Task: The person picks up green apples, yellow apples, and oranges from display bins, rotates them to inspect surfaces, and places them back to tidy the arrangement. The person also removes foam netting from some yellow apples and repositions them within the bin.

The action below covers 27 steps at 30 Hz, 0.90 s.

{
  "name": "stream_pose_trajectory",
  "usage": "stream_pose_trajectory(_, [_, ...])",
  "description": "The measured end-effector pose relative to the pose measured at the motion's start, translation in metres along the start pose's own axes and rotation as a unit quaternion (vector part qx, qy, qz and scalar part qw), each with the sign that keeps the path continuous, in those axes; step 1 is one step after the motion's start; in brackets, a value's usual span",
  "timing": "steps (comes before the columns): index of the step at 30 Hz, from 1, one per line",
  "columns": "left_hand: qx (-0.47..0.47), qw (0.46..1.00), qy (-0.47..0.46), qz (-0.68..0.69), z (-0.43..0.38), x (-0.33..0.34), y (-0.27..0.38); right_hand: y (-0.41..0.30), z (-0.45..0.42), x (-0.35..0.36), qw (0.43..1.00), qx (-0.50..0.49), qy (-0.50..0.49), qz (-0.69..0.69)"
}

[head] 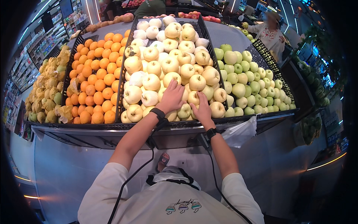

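Observation:
A heap of pale yellow apples (pixel 170 65) fills the black plastic crate (pixel 120 92) before me; some wear white foam net sleeves. My left hand (pixel 172 96) lies palm down over the heap, its fingertips against one apple (pixel 171 78). Whatever is under that palm is hidden. To its right, my right hand (pixel 202 108) touches an apple (pixel 193 97) near the crate's front, thumb and fingers spread along its right side. Whether it grips this apple is unclear. Both wrists carry black straps with devices, and black cables run down from them.
Oranges (pixel 99 85) fill the section at left, with yellow-wrapped fruit (pixel 46 96) beyond. Green apples (pixel 249 84) are piled at right. A clear plastic bag (pixel 240 133) hangs from the stand's front edge. A person (pixel 270 36) stands at the far right, another (pixel 151 8) behind the display.

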State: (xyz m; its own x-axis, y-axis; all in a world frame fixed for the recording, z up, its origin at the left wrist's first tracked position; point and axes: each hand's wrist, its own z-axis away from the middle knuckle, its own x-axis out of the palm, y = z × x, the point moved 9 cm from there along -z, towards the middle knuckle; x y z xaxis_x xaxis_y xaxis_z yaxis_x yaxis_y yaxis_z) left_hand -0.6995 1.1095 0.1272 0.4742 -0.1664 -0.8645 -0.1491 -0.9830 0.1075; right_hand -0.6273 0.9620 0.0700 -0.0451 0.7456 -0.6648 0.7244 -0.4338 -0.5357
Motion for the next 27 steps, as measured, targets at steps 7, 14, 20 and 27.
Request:
stream_pose_trajectory(7, [0.032,0.998,0.048,-0.018,0.006,-0.004,0.0,0.003,0.0,0.004,1.0,0.012,-0.009,0.01])
stream_pose_trajectory(14, [0.021,0.999,0.035,-0.035,0.009,0.001,0.002,0.005,0.002,0.006,1.0,0.015,-0.011,0.025])
stream_pose_trajectory(20, [0.006,0.997,0.012,-0.075,0.028,-0.006,0.001,0.0,0.002,0.006,0.998,-0.001,-0.001,0.059])
stream_pose_trajectory(27, [-0.089,0.992,0.092,-0.011,0.087,-0.042,-0.014,-0.017,0.017,0.0,0.997,-0.03,0.025,0.072])
